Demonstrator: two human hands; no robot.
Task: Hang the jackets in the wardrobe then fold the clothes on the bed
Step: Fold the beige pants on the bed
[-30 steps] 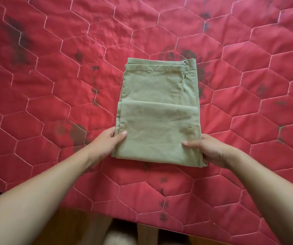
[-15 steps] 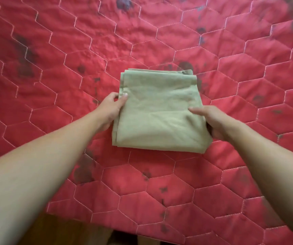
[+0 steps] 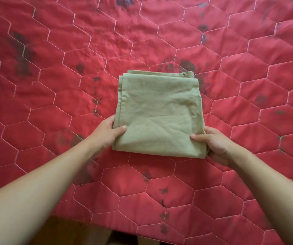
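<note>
Clothes here come down to one item: an olive-green folded garment (image 3: 159,115) lying flat on the red quilted bed (image 3: 54,68), near the edge closest to you. It is already a compact, roughly square stack, with several layered edges showing along its far side.

Your left hand (image 3: 106,133) pinches the near-left corner, thumb on top and the other fingers hidden beneath the cloth. Your right hand (image 3: 212,144) does the same at the near-right corner, thumb pressed on the top layer and fingers curled under. Both are closed on the garment, not just resting on it.

To do this step well, keep both grips level so the layers do not slide apart. If you lift the stack, support it from below and raise both corners together; a one-sided pull would probably fan the far edges open. The shallow wrinkles near the middle and right could use a flat-palm smoothing before you let go.

Compared with half a second ago, your hands have slid from the upper sides of the bundle down to its near corners. A second ago the last fold was not closed and the waistband end showed beyond the flap; now it is covered.
</note>
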